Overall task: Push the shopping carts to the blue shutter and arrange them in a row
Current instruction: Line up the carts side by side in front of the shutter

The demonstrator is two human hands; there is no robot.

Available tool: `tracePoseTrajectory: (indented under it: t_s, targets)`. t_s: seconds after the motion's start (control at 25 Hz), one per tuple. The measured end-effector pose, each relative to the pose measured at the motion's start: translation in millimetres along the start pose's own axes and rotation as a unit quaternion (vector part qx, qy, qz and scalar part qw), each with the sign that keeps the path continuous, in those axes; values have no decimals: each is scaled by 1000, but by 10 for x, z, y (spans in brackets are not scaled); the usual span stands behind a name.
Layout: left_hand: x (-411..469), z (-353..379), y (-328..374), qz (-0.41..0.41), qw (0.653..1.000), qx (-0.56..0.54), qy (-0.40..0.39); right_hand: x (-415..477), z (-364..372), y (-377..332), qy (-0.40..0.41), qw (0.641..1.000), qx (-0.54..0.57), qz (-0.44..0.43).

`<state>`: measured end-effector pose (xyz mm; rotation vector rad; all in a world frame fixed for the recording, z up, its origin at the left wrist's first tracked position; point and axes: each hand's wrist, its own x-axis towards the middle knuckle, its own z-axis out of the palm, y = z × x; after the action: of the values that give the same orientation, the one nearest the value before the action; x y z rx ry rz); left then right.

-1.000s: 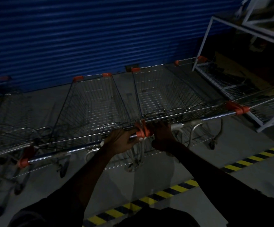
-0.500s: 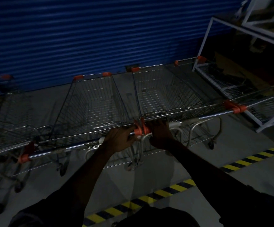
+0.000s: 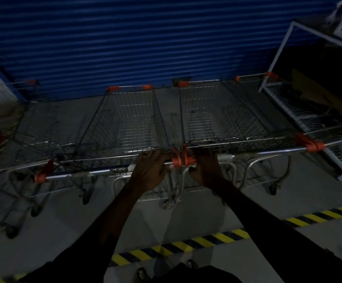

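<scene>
head view, starting at the left edge: what is seen there?

— a far-left cart (image 3: pixel 23 123) is seen in shadow, its basket pointed at the blue shutter (image 3: pixel 145 37), which is spread across the top behind the whole row.

and next to it?

— the left cart (image 3: pixel 129 123) is stood beside it, nose close to the foot of the shutter. its handle bar (image 3: pixel 88 172) is seen running across the lower middle, and the right end of that bar is gripped by the left hand (image 3: pixel 149 170), fingers curled over the top.

what lies between the hands?

— two orange end caps (image 3: pixel 181 158), one from each handle, are set side by side, touching. the hands are placed just either side of them.

and the right hand?

— the right hand (image 3: pixel 205 168) is closed round the left end of the right cart's handle (image 3: pixel 278 150), fingers wrapped over the bar. the right cart (image 3: pixel 223 119) is stood just beside the left cart, baskets parallel, both ahead of the hands and between them and the shutter.

further right?

— a white wire rack (image 3: pixel 308 111) is placed by the shutter's right end, and a further bar (image 3: pixel 341 140) is seen running off the right edge; whether a cart belongs to it cannot be told. a yellow-and-black floor stripe (image 3: pixel 186 245) is laid across the floor under the forearms.
</scene>
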<state>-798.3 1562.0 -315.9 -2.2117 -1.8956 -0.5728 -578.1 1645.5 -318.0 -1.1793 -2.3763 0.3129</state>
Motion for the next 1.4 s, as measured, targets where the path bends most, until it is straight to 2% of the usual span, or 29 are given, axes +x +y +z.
tracePoseTrajectory:
  t_s: [0.16, 0.28, 0.36, 0.48, 0.6, 0.88, 1.04, 1.16, 1.24, 1.4]
  targets:
    - [-188, -126, -48, -75, 997, -12, 33, -29, 22, -138, 4, 1000, -11, 25]
    - [-397, -288, -171, -123, 991, 7, 53, -36, 48, -323, 19, 1000, -16, -15]
    - [-609, -345, -372, -161, 985, 42, 52, 6, 122, -416, 2, 998, -32, -48]
    - [-958, -408, -825, -229, 968, 80, 56, 47, 191, -451, -46, 993, -101, -41]
    - [-1180, -423, -1138, -205, 976, 71, 0, 61, 232, -412, -67, 987, -139, -38]
    - [-1113, -472, -1187, -180, 982, 28, -53, 134, 113, -523, -79, 988, -126, -46]
    - [-1108, -560, -1284, -165, 975, 18, -146, 93, 47, -686, -16, 985, -144, -91]
    - [-1085, -634, -1289, -160, 972, 3, -174, 95, -10, -793, 6, 978, -163, -127]
    - [-1098, -655, -1309, -149, 972, -3, -180, 110, 30, -750, -17, 979, -170, -114]
    - [-1070, -616, -1349, -137, 976, -1, -171, 154, 42, -706, -74, 984, -158, -26]
